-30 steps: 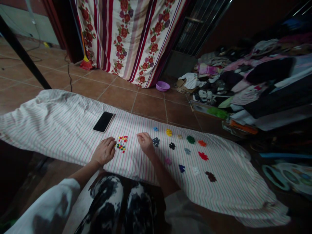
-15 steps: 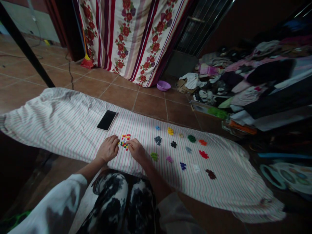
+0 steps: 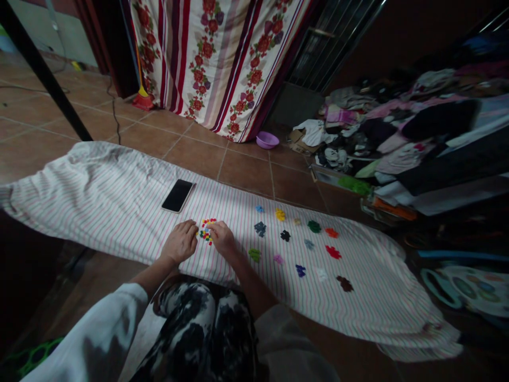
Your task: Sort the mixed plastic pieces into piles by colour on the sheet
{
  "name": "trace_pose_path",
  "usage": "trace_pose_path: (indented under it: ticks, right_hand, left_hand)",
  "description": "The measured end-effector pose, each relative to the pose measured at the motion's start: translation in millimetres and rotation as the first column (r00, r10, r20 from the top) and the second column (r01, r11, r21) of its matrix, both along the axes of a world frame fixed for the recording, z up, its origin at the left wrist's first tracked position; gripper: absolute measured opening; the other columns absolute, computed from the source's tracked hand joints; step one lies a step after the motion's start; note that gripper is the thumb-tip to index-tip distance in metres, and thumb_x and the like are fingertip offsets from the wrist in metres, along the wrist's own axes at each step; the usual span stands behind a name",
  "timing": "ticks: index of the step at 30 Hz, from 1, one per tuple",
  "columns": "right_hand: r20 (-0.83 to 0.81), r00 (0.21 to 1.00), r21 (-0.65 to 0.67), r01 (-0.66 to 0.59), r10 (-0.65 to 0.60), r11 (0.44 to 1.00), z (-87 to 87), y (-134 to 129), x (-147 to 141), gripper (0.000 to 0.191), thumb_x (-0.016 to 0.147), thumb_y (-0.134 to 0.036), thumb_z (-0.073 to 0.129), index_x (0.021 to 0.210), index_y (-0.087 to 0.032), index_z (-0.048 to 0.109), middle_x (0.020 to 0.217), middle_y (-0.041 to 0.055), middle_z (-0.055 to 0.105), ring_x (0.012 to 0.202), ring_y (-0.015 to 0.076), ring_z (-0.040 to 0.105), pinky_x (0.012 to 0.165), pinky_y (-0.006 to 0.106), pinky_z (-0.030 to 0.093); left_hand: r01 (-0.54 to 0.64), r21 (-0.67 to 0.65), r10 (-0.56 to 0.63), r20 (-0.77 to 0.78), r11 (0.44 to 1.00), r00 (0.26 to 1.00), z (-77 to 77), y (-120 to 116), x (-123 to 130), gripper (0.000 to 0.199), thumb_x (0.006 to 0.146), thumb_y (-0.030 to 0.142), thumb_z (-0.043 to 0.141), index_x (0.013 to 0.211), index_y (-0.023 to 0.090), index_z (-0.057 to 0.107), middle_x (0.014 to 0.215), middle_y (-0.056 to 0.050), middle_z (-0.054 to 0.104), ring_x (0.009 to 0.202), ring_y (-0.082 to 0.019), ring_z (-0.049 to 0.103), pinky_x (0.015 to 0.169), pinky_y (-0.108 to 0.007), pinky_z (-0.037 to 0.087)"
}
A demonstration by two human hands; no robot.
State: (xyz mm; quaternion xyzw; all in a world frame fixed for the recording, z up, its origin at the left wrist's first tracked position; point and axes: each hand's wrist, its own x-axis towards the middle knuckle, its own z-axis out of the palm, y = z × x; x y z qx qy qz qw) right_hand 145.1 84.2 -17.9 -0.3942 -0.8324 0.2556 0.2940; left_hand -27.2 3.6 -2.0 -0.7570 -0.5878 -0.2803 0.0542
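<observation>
A small patch of mixed red, yellow, green and white pieces (image 3: 207, 240) lies on the striped cloth between my hands. At its left edge is my left hand (image 3: 181, 243), palm down, fingers bent and held together at the patch. From the right my right hand (image 3: 223, 239) reaches over the patch, thumb and forefinger pinched close above the pieces. Whatever either hand holds is too small to make out. To the right, single-colour heaps of small pieces sit in rows, among them dark grey (image 3: 260, 229), yellow (image 3: 280, 214), lime green (image 3: 254, 255) and brown (image 3: 344, 284).
A phone (image 3: 178, 196) lies on the striped cloth (image 3: 119, 196) behind my left hand. Beyond, on the tiled floor, are a purple basin (image 3: 267, 140) and a red broom (image 3: 143, 101) near a floral curtain (image 3: 222, 63). Piled clothes (image 3: 389, 127) fill the right side.
My right hand stays pinched over the mixed pieces, its fingertips slightly shifted. The whole view has moved a little, so things appear slightly further right. The heaps look the same.
</observation>
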Motion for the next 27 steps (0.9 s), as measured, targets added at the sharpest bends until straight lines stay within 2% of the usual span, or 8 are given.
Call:
trace_pose_path:
  ticks: [5, 11, 22, 27]
  right_hand:
    - [0.012, 1.000, -0.057, 0.013, -0.012, 0.998, 2.9, 5, 0, 0.023, 0.082, -0.010, 0.053, 0.091, -0.023, 0.069, 0.092, 0.0031, 0.065, 0.085, 0.0175, 0.060, 0.085, 0.033, 0.050]
    - [0.013, 1.000, -0.016, -0.021, 0.021, 1.000, 6.9, 6, -2, 0.020, 0.080, -0.009, 0.055, 0.085, -0.024, 0.068, 0.084, 0.0014, 0.065, 0.083, 0.0171, 0.060, 0.082, 0.031, 0.050]
    - [-0.036, 0.999, -0.004, 0.003, -0.003, 1.000, 15.3, -6, -1, 0.018, 0.082, -0.010, 0.053, 0.090, -0.023, 0.062, 0.090, 0.0021, 0.066, 0.086, 0.0165, 0.061, 0.083, 0.029, 0.050]
    - [-0.088, 0.993, -0.021, 0.080, -0.081, 0.997, 20.4, -9, 1, 0.013, 0.083, -0.015, 0.053, 0.091, -0.022, 0.061, 0.090, 0.0027, 0.066, 0.078, 0.0147, 0.061, 0.076, 0.026, 0.050]
  left_hand:
    - [0.001, -0.005, -0.001, 0.019, 1.000, 1.000, 0.0, 0, 0, 0.023, 0.083, 0.014, 0.044, 0.102, 0.018, 0.057, 0.111, -0.012, 0.062, 0.112, -0.026, 0.056, 0.093, -0.044, 0.048]
    - [0.000, 0.008, 0.000, 0.002, 1.000, 1.000, 0.3, 0, 0, 0.022, 0.084, 0.015, 0.043, 0.102, 0.017, 0.056, 0.111, -0.013, 0.062, 0.112, -0.026, 0.055, 0.092, -0.044, 0.048]
    - [0.020, 0.043, -0.020, -0.010, 0.999, 1.000, -1.7, 0, -1, 0.022, 0.084, 0.016, 0.044, 0.102, 0.017, 0.057, 0.110, -0.013, 0.063, 0.108, -0.026, 0.057, 0.093, -0.044, 0.048]
    - [0.024, 0.061, -0.022, -0.036, 0.998, 0.999, -4.5, 1, -2, 0.022, 0.085, 0.017, 0.043, 0.102, 0.017, 0.057, 0.110, -0.013, 0.063, 0.108, -0.026, 0.058, 0.092, -0.043, 0.048]
